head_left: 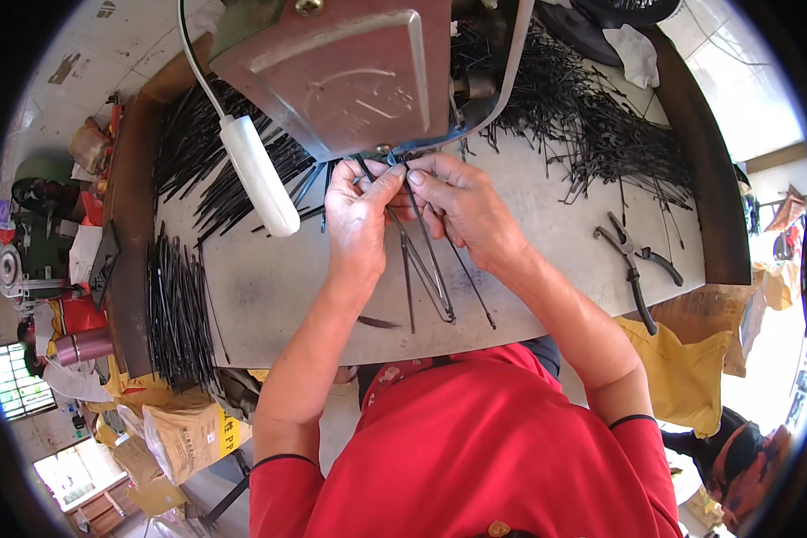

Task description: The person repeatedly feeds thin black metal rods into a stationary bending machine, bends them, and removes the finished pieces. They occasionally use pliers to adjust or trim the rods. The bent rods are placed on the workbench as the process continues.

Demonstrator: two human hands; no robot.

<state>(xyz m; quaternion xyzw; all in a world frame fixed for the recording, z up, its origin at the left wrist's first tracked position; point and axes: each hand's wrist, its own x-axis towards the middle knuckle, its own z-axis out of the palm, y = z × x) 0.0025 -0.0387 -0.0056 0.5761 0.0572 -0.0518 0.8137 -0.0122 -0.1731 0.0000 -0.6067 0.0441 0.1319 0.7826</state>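
Left hand (359, 213) and right hand (480, 215) meet with thumbs and fingertips nearly closed, pinching slender dark rods (431, 258); whether both grip the same rod cannot be told. From the fingertips the rods slant toward the person's body, over the pale tabletop (296, 296). Just beyond the hands stands a reddish-brown machine housing (359, 72), its lower edge close to the fingertips. To the left of the left hand hangs a white cylindrical fixture (260, 175) on a cable. Farther left, and nearer the body than the hands, lies a bundle of black rods (179, 305). Well to the right of the right hand rest dark-handled pliers (630, 248), handles splayed. Beyond them, a tangled rod heap (592, 134) spreads toward a raised brown rim (722, 179).
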